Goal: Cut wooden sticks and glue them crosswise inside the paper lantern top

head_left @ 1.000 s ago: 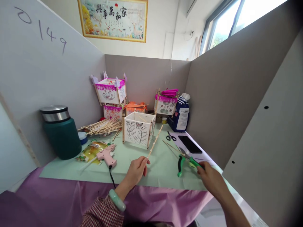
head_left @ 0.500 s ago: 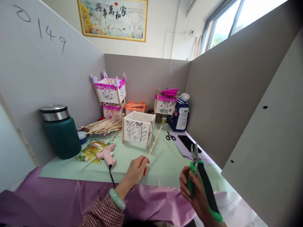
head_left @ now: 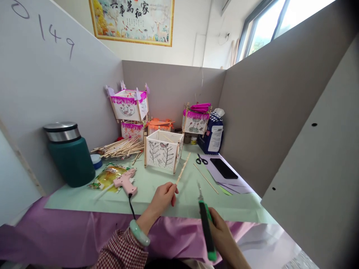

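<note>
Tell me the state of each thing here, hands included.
Left hand, gripping stick
Right hand, gripping pliers
Flask, upright, lid on
Glue gun, on its side, cord attached
White lantern, upright, open-topped
Phone, flat, screen dark
Scissors, lying flat

We're looking out from the wearer's head, facing forward and tipped down over the bench (head_left: 106, 203), with both forearms coming in from the bottom edge. The hands and the near edge sit closest; the white box (head_left: 162, 153) is farther off, the grey back panel (head_left: 171, 80) beyond it, the framed picture (head_left: 134, 22) highest. Just one view here, so nothing is shared.
</note>
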Demonstrator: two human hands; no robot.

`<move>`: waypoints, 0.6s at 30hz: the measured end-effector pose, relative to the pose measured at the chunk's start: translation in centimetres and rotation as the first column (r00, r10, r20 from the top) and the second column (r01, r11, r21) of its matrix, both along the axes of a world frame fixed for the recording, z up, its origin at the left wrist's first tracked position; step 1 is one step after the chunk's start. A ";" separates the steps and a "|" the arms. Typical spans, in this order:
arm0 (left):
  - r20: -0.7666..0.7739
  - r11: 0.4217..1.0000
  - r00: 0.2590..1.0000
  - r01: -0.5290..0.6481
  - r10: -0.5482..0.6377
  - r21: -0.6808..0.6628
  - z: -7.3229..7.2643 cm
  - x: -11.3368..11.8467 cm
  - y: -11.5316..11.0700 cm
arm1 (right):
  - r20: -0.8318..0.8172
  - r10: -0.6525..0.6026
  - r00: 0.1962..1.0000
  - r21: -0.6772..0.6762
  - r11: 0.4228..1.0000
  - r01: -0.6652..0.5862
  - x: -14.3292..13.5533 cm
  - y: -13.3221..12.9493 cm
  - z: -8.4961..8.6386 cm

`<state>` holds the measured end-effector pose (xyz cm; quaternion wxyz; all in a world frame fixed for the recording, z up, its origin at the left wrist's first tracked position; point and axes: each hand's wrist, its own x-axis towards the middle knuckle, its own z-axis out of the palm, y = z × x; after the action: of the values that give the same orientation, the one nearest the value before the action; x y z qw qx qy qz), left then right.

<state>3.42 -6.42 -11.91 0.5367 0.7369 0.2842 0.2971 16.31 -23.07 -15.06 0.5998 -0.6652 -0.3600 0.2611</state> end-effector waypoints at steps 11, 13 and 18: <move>-0.024 0.956 0.998 0.047 -0.056 -0.291 1.1 0.9 -0.5 | 0.501 0.233 0.834 -0.350 0.935 -0.051 -0.9 -0.4 0.9; -0.024 0.945 0.997 0.059 -0.071 -0.322 1.2 0.9 -0.5 | 0.550 0.241 0.800 -0.410 0.912 0.007 -1.2 -0.1 1.4; -0.029 0.933 0.991 0.113 -0.130 -0.341 1.2 0.7 -0.4 | 0.638 0.290 0.713 -0.513 0.851 0.113 -1.9 0.6 1.8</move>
<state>4.13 -6.86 -10.76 0.6653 0.6570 0.2986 0.1910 14.44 -22.47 -13.23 0.2043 -0.8303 -0.5070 0.1083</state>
